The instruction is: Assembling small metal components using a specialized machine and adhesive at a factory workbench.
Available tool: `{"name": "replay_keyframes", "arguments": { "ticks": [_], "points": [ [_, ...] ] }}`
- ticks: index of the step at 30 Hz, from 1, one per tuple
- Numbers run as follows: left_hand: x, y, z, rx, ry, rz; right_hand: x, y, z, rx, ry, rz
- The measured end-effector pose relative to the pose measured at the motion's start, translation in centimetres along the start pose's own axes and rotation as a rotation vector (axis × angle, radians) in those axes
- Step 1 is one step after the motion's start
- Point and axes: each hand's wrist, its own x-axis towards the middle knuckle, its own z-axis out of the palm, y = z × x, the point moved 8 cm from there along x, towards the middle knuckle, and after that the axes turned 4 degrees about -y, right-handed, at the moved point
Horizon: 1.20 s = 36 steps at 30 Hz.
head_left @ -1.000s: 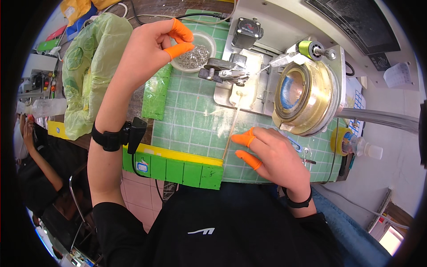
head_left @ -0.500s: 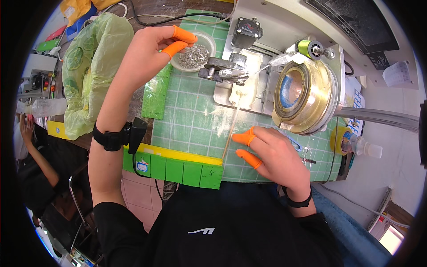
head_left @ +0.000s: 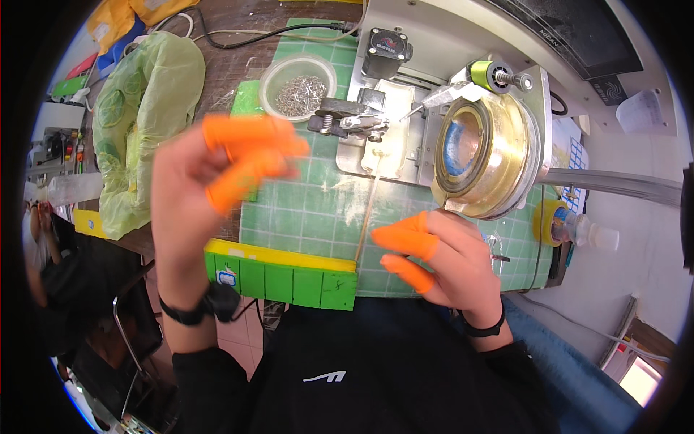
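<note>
The left hand (head_left: pixel 181 177) is left of the round tub (head_left: pixel 298 66) and nearer the person. Its orange-covered fingers (head_left: pixel 242 137) look close together, but they are blurry, so it is hard to tell if they hold anything. Little metal bits (head_left: pixel 300 96) sit in the tub. The right hand (head_left: pixel 459 264) is right of the tub, nearer the person, its fingers a little apart. The thin stick (head_left: pixel 369 210) near them is also right of the tub.

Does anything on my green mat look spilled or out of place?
A whitish patch marks the mat, left of the thin stick, blurring its printed grid. I can't tell whether that's residue, wear or glare.
</note>
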Motion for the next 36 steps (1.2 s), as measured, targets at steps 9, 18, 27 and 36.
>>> {"name": "replay_keyframes", "arguments": {
  "ticks": [9, 18, 27, 36],
  "points": [
    [-5.8, 0.5, 5.8, -0.173, -0.034, -0.037, 1.6, -3.8, -2.0, 0.125, 0.389, -0.26],
    [-7.1, 2.2, 7.4, -0.204, -0.007, -0.044, 0.2, -6.3, -2.6, -0.016, 0.479, -0.295],
    [-9.1, 5.0, 6.0, 0.21, 0.11, 0.33, -0.3, -7.8, -4.3, -0.015, 0.437, -0.25],
    [-9.7, 8.0, 6.1, -0.027, 0.299, 0.39, -0.1, -8.5, -6.0, 0.165, 0.296, -0.138]
  ]
}}
